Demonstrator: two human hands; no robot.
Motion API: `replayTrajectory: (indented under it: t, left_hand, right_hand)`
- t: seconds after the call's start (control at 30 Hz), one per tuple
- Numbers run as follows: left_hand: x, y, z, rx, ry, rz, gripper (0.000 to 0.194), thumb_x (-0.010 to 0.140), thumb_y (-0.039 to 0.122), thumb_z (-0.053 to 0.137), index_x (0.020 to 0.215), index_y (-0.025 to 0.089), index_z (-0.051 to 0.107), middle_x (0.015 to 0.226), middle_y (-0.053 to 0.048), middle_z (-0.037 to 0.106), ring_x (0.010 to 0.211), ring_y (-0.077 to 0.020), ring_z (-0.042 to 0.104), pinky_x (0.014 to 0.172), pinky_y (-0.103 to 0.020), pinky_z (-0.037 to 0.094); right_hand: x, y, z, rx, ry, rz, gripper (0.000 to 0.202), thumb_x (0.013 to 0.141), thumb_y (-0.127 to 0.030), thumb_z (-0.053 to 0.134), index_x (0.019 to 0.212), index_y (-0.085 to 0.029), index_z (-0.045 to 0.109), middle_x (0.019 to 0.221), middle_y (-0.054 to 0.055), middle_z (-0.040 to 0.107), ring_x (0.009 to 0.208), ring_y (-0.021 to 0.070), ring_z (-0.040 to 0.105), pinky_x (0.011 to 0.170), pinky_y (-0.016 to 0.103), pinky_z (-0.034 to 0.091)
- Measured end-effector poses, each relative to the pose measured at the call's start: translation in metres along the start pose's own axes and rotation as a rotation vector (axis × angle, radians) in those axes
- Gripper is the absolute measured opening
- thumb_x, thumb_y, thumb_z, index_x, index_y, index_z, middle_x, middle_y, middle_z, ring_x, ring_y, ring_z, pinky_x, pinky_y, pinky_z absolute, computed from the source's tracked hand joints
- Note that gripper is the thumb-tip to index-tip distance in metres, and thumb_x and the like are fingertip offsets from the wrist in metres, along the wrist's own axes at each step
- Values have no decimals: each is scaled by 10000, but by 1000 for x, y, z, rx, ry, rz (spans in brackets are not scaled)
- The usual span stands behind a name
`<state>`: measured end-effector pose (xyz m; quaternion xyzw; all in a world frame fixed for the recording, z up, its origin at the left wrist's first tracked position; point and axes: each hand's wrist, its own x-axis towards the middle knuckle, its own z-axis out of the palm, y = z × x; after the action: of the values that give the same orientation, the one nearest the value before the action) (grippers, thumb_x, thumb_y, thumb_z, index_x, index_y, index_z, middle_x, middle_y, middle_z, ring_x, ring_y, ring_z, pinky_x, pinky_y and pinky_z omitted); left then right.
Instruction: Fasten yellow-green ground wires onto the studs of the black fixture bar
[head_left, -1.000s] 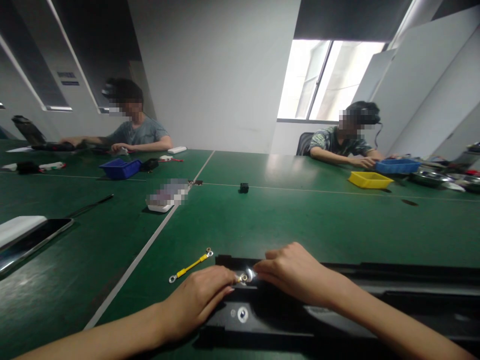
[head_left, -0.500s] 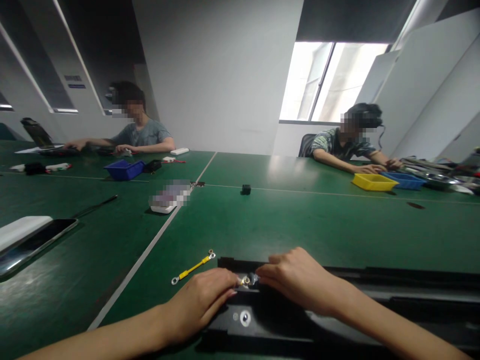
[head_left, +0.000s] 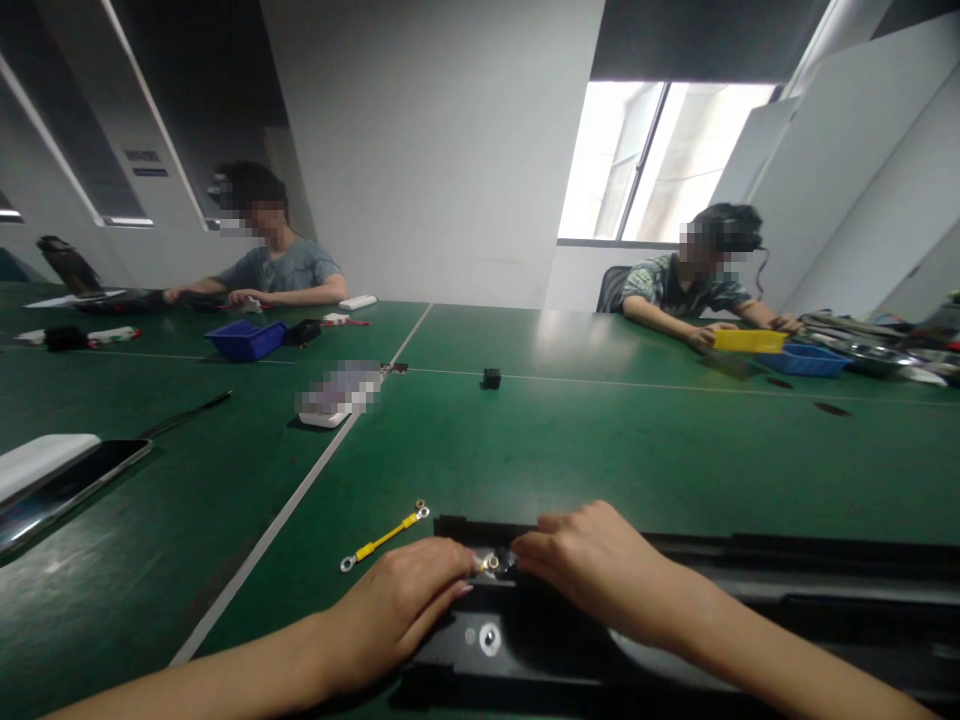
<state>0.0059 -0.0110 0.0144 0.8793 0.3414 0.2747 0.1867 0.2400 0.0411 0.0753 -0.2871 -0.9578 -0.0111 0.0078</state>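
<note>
My left hand is closed, its fingertips pressed on a small ring terminal with a bit of yellow beside it, at the left end of a long black metal housing. Just right of the terminal, the fingers of my right hand are pinched together over the housing's channel. What they hold is hidden; a small dark, shiny piece shows at their tips. Left of the housing lies a short yellow wire with a ring terminal at each end. A small brass-coloured nut is by its upper end.
On the green table are a small black cube, a white device and a phone. Two co-workers sit across, with a blue bin at the left and a yellow bin and another blue bin at the right.
My hands stay almost in place at the terminal; the right one has shifted very slightly. Across the table, the right-hand co-worker has lifted and tilted the yellow bin.
</note>
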Motion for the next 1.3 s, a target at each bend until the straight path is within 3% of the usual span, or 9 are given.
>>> replayTrajectory:
  t: [1.3]
  left_hand:
    - [0, 0, -1, 4, -6, -13, 242, 996, 188, 365, 1173, 182, 529, 1095, -75, 643, 1008, -202, 609, 910, -314, 484]
  right_hand:
    - [-2, -6, 3, -55, -13, -2, 143, 892, -174, 533, 768, -177, 605, 668, 5, 640, 456, 101, 434, 461, 274, 106]
